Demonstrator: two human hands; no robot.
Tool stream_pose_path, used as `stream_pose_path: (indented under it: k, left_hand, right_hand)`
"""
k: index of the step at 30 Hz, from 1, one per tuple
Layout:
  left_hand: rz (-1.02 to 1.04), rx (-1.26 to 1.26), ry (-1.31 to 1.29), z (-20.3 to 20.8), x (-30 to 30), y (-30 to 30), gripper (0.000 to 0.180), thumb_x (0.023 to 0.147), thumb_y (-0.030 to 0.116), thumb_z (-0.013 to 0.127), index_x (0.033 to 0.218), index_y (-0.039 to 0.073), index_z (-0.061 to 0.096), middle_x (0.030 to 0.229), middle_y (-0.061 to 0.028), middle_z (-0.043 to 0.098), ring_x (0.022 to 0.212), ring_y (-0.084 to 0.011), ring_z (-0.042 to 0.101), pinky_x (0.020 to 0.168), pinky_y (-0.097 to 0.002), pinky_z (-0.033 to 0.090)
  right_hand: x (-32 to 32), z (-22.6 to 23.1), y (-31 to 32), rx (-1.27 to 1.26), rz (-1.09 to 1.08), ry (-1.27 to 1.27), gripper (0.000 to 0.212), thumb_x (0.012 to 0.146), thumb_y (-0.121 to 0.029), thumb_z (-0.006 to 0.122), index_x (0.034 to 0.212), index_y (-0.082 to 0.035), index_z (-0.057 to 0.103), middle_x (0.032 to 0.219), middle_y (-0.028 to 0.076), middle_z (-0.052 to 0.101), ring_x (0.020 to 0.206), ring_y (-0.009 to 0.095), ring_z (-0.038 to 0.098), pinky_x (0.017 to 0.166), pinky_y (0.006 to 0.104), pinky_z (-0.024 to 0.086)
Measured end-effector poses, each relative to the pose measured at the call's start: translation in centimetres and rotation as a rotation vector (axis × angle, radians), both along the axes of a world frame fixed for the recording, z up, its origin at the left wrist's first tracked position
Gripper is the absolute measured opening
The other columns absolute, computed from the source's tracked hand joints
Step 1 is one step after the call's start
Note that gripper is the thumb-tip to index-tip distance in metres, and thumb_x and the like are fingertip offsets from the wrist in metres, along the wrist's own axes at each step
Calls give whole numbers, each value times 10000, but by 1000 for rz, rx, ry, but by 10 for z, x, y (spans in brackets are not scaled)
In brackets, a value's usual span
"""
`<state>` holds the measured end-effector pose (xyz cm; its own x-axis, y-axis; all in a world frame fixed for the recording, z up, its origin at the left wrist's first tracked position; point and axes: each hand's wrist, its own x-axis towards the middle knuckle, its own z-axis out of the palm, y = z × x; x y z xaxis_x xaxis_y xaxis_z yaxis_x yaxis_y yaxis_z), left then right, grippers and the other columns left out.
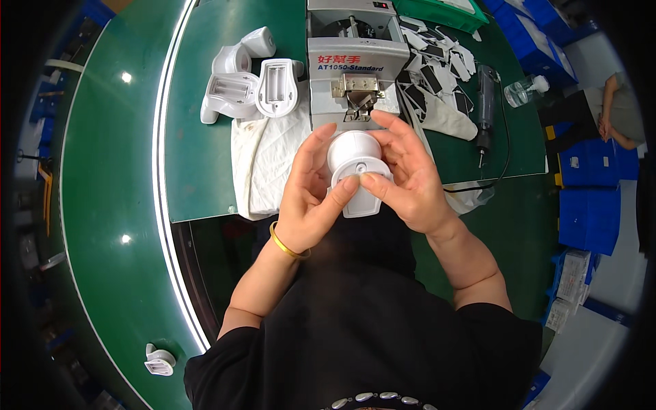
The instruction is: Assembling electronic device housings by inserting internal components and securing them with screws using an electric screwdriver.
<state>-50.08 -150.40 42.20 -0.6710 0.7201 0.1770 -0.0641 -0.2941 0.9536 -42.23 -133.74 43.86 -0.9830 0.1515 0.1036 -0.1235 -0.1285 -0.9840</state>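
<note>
Both my hands hold a white plastic housing (354,148) with a rounded body and a flat base, just in front of the grey machine. My left hand (309,195) wraps its left side, and my right hand (415,186) wraps its right side. The two thumbs press together on the base, beside a small round hole. Several similar white housings (277,89) lie at the far left of the bench, some showing open battery compartments. The grey machine (355,58) has a metal feed mechanism at its front, right beyond my fingertips.
A dark electric screwdriver (486,102) with a cable lies on the right, near a clear bottle (526,90). White and black flat pieces (437,65) are heaped beside the machine. White cloth (263,167) covers the bench's front left. Another housing (159,360) rests on the green surface at lower left. A person (605,113) is at right.
</note>
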Motion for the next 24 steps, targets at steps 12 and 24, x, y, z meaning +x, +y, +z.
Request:
stream_pose_path:
  k: [12,24]
  left_hand:
    - [77,-185,348,-8,6,-5,1142,604,164,908,1482,88,182,1386,-197,477,1279,-293,493,1021,-427,429]
    - [147,-226,311,-37,10,-10,1099,561,227,934,1436,26,299,1346,-175,506,1257,-304,506,1055,-410,397]
  right_hand:
    - [-11,-8,99,220,-526,-31,428,886,-92,681,1284,5,555,1114,107,665,1001,160,637,905,296,503]
    - [5,-67,283,628,-689,-778,562,789,-429,743,1039,64,639,777,57,633,621,139,563,566,313,454]
